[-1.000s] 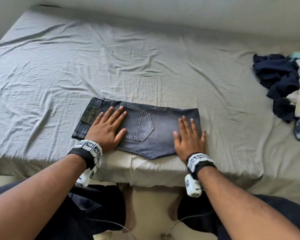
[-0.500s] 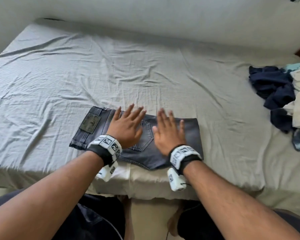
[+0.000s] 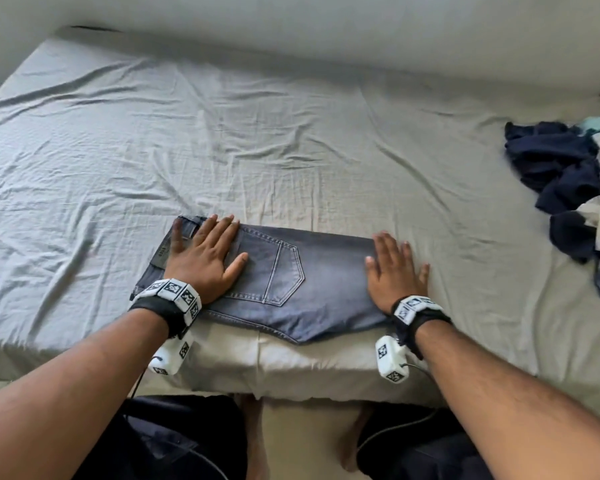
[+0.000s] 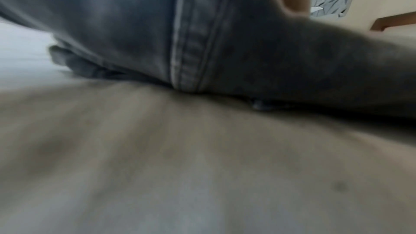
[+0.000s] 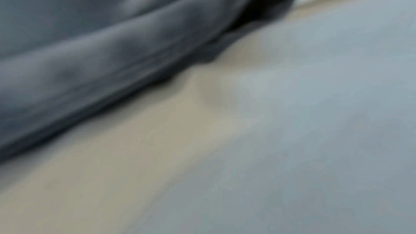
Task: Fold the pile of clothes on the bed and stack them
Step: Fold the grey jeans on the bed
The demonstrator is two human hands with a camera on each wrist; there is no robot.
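Observation:
Folded grey jeans (image 3: pixel 291 282) lie flat near the front edge of the bed, back pocket up. My left hand (image 3: pixel 205 254) presses flat on the waistband end, fingers straight and spread. At the opposite end my right hand (image 3: pixel 394 268) lies flat across the fold, partly on the sheet. Both wrist views are blurred close-ups of the denim: a seam of the jeans (image 4: pixel 189 42) in the left one, stacked layers of the jeans (image 5: pixel 112 51) in the right one. The unfolded pile of clothes (image 3: pixel 568 181), dark blue and white pieces, sits at the bed's right edge.
The bed (image 3: pixel 257 133) carries a wrinkled grey sheet, bare across the middle, back and left. A wall runs behind it. The mattress edge drops off just below the jeans, and my legs and bare feet stand on the floor there.
My hands were together at the middle of the jeans half a second ago. They have slid apart, left to the waistband, right to the folded end, smoothing the denim.

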